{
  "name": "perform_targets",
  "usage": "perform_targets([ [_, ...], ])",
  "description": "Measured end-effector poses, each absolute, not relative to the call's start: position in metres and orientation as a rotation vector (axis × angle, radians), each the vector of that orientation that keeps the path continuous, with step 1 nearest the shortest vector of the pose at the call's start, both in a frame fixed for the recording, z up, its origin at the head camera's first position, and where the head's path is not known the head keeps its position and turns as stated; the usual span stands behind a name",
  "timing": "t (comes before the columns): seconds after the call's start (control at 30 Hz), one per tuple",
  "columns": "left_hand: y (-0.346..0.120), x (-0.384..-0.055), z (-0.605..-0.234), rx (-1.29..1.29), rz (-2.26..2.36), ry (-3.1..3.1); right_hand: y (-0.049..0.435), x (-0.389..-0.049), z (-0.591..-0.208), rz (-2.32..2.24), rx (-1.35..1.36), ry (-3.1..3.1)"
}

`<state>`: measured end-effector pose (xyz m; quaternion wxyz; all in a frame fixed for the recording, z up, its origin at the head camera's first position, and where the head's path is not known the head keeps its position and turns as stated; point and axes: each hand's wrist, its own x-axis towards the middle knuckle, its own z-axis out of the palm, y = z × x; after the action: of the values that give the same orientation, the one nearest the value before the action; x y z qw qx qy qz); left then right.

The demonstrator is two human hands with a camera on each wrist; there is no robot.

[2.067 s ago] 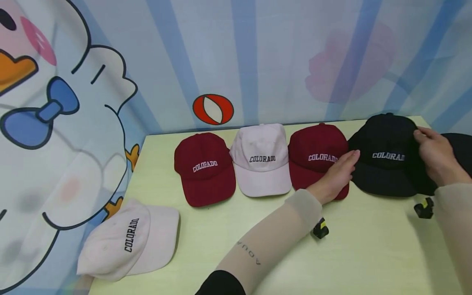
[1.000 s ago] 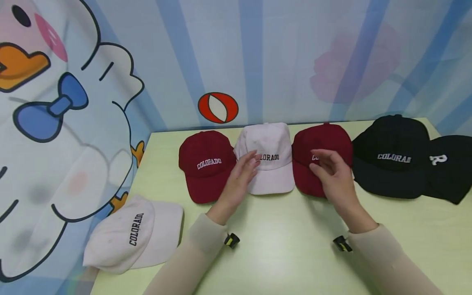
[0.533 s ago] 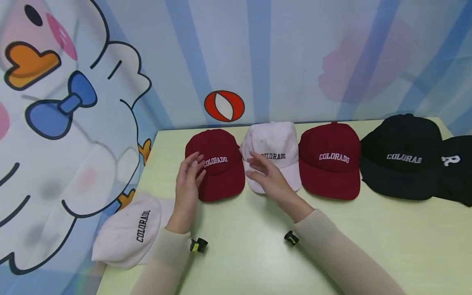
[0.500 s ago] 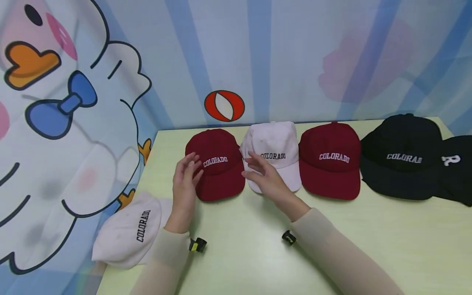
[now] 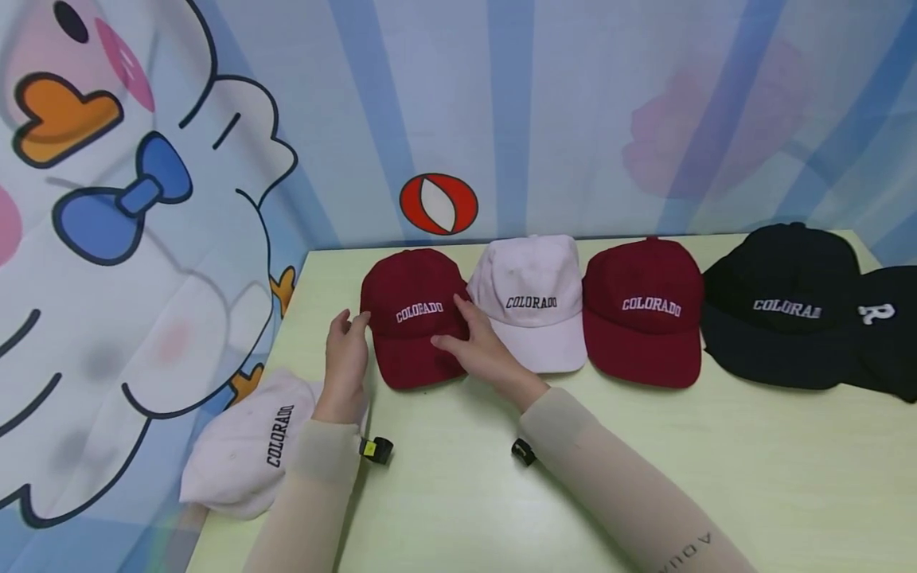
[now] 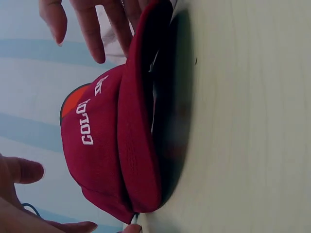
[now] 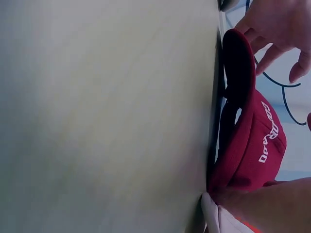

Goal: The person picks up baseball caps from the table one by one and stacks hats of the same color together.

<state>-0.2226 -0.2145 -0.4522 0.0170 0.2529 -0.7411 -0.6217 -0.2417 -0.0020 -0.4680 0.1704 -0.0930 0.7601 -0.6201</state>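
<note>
Now, on my feed, the right hand [image 5: 487,346] has moved from the white cloth cap [image 5: 530,326] to the right side of the burgundy cloth baseball cap [image 5: 410,318]; the left hand [image 5: 345,366] has shifted out to its left edge. Both hands' fingers are apart; I can't tell whether they touch. White-lettered COLORADO, the burgundy cap sits leftmost in the back row, brim forward, the white one crowding its right. The beige left sleeve [image 5: 304,493] partly hides another white cap [image 5: 243,454].

A red-and-white ball [image 5: 438,204] decorates the blue-striped backdrop [image 5: 566,119]. Left of that ball is a cartoon bird [image 5: 93,306] wearing a blue bow tie [image 5: 139,195]; right of the ball, a faint pink shape [image 5: 716,131]; below it, the pale tabletop [image 5: 444,485].
</note>
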Motion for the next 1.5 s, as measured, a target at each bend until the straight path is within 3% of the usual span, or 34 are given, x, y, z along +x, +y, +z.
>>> perform_targets([
  [0.8,-0.207,-0.222,-0.456,0.732,-2.113,-2.088,0.010,-0.239,-0.466,-1.883,-0.220,1.865],
  [1.5,-0.143,-0.198,-0.411,0.407,-2.138,-2.066,0.092,-0.203,-0.439,-2.139,-0.329,1.849],
])
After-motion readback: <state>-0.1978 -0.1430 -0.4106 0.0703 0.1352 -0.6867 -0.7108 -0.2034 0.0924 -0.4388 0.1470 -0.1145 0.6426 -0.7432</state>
